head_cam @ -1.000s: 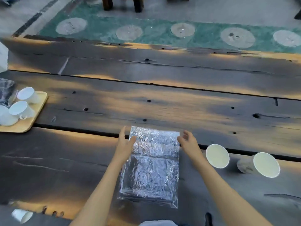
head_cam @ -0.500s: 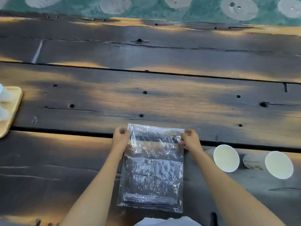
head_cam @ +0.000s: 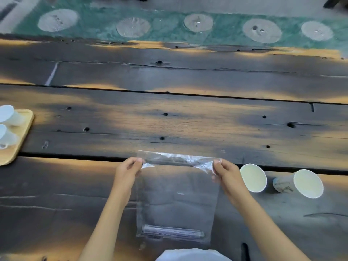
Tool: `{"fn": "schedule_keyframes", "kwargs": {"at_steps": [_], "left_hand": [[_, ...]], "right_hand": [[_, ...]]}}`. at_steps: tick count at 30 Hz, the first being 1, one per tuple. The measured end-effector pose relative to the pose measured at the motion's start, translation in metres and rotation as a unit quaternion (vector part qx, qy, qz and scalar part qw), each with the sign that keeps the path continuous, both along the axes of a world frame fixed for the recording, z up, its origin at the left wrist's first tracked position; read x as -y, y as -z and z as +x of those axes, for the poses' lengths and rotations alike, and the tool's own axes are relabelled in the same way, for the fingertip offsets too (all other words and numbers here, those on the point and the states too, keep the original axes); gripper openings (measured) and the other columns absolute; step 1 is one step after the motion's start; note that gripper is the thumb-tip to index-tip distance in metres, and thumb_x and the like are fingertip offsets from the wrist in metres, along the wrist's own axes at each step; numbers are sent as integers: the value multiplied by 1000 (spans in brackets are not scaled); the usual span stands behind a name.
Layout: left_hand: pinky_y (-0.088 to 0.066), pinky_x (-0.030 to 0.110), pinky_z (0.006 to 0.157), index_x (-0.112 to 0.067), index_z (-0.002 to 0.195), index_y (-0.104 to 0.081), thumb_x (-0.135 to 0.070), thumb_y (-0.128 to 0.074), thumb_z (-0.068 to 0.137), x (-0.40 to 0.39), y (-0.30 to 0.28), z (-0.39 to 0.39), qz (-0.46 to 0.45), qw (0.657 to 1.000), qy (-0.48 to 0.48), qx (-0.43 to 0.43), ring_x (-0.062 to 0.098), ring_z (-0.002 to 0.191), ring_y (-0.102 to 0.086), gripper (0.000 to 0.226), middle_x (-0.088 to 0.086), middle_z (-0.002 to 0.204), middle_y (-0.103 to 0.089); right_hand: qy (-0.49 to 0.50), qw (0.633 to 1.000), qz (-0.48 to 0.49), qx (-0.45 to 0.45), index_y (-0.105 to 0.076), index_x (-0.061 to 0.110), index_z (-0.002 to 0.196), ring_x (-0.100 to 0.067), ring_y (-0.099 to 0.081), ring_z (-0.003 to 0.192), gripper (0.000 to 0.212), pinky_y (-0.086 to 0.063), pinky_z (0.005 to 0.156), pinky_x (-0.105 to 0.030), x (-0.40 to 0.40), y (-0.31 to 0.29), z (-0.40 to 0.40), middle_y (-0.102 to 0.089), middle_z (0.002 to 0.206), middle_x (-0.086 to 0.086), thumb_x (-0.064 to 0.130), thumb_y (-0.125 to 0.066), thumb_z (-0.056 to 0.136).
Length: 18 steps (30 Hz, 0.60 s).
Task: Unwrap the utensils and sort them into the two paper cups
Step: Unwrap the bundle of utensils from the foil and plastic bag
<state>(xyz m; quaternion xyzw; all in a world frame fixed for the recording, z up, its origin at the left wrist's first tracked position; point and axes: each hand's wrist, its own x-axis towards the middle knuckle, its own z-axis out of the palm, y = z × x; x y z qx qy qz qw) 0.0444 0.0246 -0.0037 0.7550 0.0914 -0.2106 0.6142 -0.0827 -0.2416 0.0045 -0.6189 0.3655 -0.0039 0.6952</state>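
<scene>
A clear plastic bag (head_cam: pixel 177 196) hangs in front of me over the dark wooden table (head_cam: pixel 169 125). My left hand (head_cam: pixel 128 171) pinches its top left corner. My right hand (head_cam: pixel 226 174) pinches the top right corner, and the bag's top edge is stretched between them. A bundle of dark utensils (head_cam: pixel 173 232) lies across the bottom of the bag. Two white paper cups stand to the right of my right hand: the nearer cup (head_cam: pixel 253 178) and the farther cup (head_cam: pixel 299 183).
A wooden tray (head_cam: pixel 20 136) with white mugs (head_cam: pixel 8 114) sits at the table's left edge. A white object (head_cam: pixel 192 256) shows at the bottom edge, with a dark thin item (head_cam: pixel 244 251) beside it. Beyond the table lies a green patterned floor.
Both hands have closed on the bag's top corners and lifted it off the table, so it now hangs smooth and see-through, with the utensils slid to its bottom.
</scene>
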Motion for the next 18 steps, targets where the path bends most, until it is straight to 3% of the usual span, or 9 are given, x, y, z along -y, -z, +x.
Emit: {"fn": "schedule_keyframes", "kwargs": {"at_steps": [4,9,13,16,18], "left_hand": [[-39,34,71,12,83,-58,-13,-55,99,-17,-31,-35,-69,997,12,19,19,71,-46,30,2,67,-51],[-34,34,65,11,74,-47,-9,-55,97,-21,-68,-74,-154,987,29,34,18,65,-41,32,7,66,-43],[-31,36,65,1,69,-51,-30,-67,87,-20,-93,-95,-195,979,48,42,18,63,-39,40,6,63,-43],[-34,38,68,4,70,-51,-51,-76,75,-18,-109,-100,-212,974,58,62,18,64,-41,61,4,62,-45],[-36,37,69,4,71,-52,-51,-78,74,-15,-120,-102,-226,970,58,72,18,64,-42,61,3,62,-46]], "right_hand": [[11,999,0,35,-45,18,58,-15,-38,57,43,-32,62,-30,-8,-37,-39,-44,54,2,14,-53,100],[58,997,38,42,-47,16,56,-14,-35,53,42,-31,55,-27,-14,-68,-78,-41,54,3,10,-56,97],[102,990,78,53,-52,11,65,-14,-38,55,32,-30,53,-26,-15,-86,-102,-44,57,0,8,-55,96],[113,990,74,49,-53,10,64,-16,-39,54,33,-31,52,-26,-17,-99,-109,-47,55,-2,8,-53,97],[121,989,72,54,-54,11,62,-17,-40,55,35,-34,49,-25,-18,-109,-115,-48,54,-3,8,-54,97]]}}
